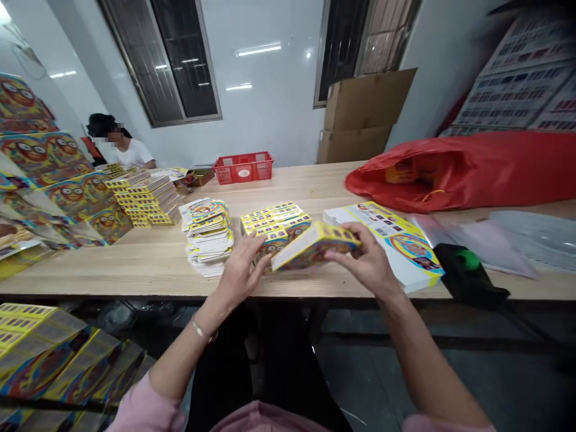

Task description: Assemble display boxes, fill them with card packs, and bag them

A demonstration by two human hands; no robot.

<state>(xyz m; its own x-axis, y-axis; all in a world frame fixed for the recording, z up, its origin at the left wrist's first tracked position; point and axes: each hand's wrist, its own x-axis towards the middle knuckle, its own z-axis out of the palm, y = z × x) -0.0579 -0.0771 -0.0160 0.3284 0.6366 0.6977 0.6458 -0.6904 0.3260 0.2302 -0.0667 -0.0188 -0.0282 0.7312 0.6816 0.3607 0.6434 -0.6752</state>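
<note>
My right hand (366, 258) grips the right end of a yellow printed box (315, 243), thumb below and fingers behind. The box is tilted above the table, and its white end points toward my left hand (243, 264). That hand has its thumb and fingers apart, beside a group of small yellow boxes (270, 217); whether its fingertips touch them I cannot tell. Left of the group stands a stack of flat printed cartons (207, 237). A large white and yellow printed sheet stack (396, 243) lies to the right, partly behind my right hand.
A red plastic basket (243, 168) stands at the back of the wooden table (148, 264). A red sack (486, 168) and a black tape dispenser-like object (470, 276) are at right. Piled boxes (146, 198) stand left, near a seated person (130, 150). More boxes (49, 354) sit lower left.
</note>
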